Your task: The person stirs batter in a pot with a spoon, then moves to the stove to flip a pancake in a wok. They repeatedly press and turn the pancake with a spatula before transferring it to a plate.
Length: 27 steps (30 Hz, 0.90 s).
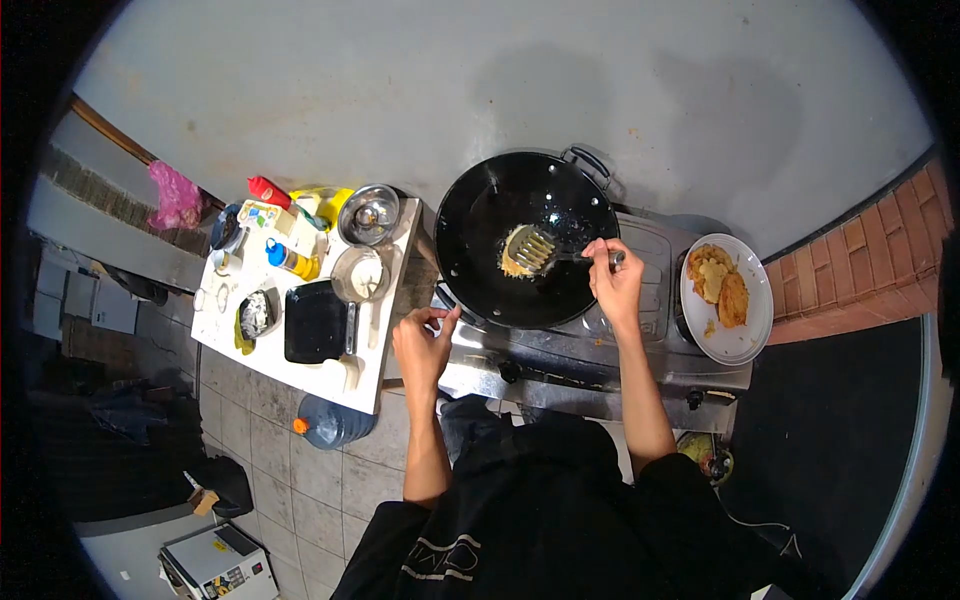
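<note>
My right hand (617,285) is closed around the handle of a slotted spatula (537,251). The spatula's metal head rests over a small pale, crumbly-edged piece of food (514,266) in a large black wok (474,222). Oil glistens on the wok's inside. At the wok's near left rim, my left hand (424,343) has its fingers curled, thumb and forefinger pinched at the wok handle (447,297). Part of that handle is hidden by the fingertips.
The wok sits on a steel gas stove (640,352). To the right, a white plate (752,337) holds golden fried pieces. A white table (262,357) at left carries a black square pan (314,322), metal bowls and bottles. A blue water jug (338,424) stands on the floor.
</note>
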Available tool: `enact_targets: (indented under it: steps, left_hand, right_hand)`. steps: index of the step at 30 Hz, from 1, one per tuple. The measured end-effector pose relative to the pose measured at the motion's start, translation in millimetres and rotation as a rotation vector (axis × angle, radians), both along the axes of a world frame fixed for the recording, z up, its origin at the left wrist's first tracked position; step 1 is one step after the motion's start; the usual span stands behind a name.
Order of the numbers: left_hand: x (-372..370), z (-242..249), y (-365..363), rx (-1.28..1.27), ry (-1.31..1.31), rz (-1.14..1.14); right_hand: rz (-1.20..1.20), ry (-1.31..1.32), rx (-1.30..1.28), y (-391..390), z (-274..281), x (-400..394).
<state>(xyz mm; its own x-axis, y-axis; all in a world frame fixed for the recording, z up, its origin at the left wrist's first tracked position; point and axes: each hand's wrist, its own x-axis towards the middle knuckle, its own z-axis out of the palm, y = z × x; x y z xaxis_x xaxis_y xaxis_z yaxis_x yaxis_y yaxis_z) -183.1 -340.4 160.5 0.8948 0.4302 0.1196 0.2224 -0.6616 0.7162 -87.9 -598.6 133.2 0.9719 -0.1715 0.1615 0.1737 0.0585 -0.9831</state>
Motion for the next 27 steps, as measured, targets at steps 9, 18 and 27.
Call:
enact_targets:
  steps: [9,18,27]
  left_hand:
    - [4.0,1.4,3.6,0.009,-0.012,-0.034]
    - [4.7,6.3,6.0,0.013,-0.026,-0.082]
    - [6.2,7.4,7.4,-0.001,0.009,-0.090]
  right_hand:
    - [-0.060,-0.039,-0.184,8.8,-8.3,3.5]
    - [-0.121,-0.116,-0.191,15.7,-5.7,-0.5]
    - [-0.140,-0.184,-0.222,18.7,-10.5,2.4]
